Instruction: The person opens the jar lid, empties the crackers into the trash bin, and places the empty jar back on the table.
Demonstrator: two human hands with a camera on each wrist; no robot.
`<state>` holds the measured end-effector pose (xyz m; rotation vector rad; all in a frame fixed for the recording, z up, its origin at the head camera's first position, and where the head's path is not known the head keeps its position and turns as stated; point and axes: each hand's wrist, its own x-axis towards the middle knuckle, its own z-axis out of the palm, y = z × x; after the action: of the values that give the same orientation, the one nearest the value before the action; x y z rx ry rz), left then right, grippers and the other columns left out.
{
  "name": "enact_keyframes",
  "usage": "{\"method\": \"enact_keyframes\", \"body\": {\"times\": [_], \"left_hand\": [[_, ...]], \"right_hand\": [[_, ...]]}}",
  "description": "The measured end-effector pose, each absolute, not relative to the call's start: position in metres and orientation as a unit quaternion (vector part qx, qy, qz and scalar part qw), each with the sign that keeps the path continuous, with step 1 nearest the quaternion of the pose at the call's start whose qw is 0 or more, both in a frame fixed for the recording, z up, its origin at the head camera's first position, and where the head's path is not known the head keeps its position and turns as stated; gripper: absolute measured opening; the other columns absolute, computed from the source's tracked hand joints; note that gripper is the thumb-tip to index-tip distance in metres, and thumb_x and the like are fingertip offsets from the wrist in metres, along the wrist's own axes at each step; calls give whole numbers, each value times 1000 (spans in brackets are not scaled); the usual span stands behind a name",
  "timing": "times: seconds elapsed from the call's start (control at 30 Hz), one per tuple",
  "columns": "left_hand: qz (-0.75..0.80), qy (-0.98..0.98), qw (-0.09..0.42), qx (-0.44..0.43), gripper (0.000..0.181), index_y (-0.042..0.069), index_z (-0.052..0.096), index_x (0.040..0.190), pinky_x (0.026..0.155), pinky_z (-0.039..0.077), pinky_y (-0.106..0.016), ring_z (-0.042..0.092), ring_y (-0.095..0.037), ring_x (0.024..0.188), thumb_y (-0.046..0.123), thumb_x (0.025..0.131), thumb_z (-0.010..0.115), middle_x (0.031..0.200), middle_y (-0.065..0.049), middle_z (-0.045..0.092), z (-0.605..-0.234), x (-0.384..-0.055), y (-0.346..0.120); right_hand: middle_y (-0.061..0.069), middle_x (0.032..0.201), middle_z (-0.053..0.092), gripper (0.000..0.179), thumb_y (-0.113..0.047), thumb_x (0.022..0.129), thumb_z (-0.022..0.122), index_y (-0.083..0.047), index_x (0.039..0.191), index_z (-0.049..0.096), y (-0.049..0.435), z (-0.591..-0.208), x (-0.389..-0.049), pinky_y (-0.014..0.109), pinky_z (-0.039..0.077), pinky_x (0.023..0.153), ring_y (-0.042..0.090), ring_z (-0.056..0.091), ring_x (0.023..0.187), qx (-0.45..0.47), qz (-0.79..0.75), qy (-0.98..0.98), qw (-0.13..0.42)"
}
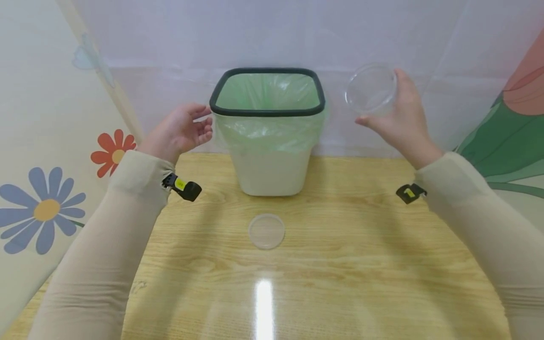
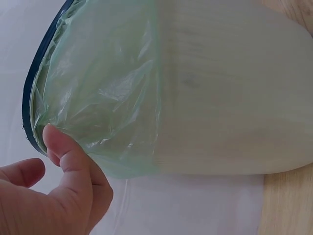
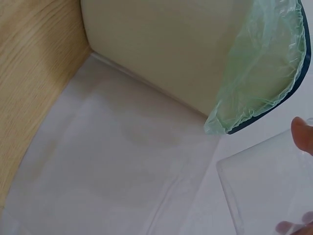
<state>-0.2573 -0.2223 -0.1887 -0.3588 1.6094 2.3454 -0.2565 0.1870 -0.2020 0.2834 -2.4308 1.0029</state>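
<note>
A pale trash can (image 1: 272, 172) stands at the back of the table, its dark rim (image 1: 267, 113) holding a green plastic bag (image 1: 272, 130) folded over the outside. My right hand (image 1: 405, 115) grips a clear round plastic container (image 1: 369, 89) in the air to the right of the can, thumb below and fingers around its far side. At the can's left side, my left hand (image 1: 182, 127) hangs with loosely bent fingers and nothing in them; in the left wrist view a fingertip (image 2: 54, 134) overlaps the bag close under the rim. On the table in front lies a clear round lid (image 1: 266, 231).
The wooden table (image 1: 340, 264) reaches back to a white cloth backdrop (image 1: 178, 38). Flower-printed panels (image 1: 42, 118) flank both sides. Each sleeve cuff carries a small black wrist camera (image 1: 187, 189).
</note>
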Motion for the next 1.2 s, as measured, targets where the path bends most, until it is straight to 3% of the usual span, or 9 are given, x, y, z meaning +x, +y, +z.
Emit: {"method": "enact_keyframes", "body": {"times": [0.2,1.2], "left_hand": [[807,561,136,-121,23,13,49,124,59,49,-21,49,-12,70,29,108,43,85,-2,51,-193,-255,-224],[792,588,128,-103,23,16,52,126,64,49,-20,50,-10,69,27,108,44,81,1,53,-204,-244,-229]], "right_hand": [[11,157,38,108,-12,70,91,-14,157,26,187,-205,-255,49,30,118,30,37,143,109,377,-885,250],[12,156,39,110,-11,71,90,-16,158,25,197,-217,-246,52,29,118,33,38,142,95,406,-876,241]]}}
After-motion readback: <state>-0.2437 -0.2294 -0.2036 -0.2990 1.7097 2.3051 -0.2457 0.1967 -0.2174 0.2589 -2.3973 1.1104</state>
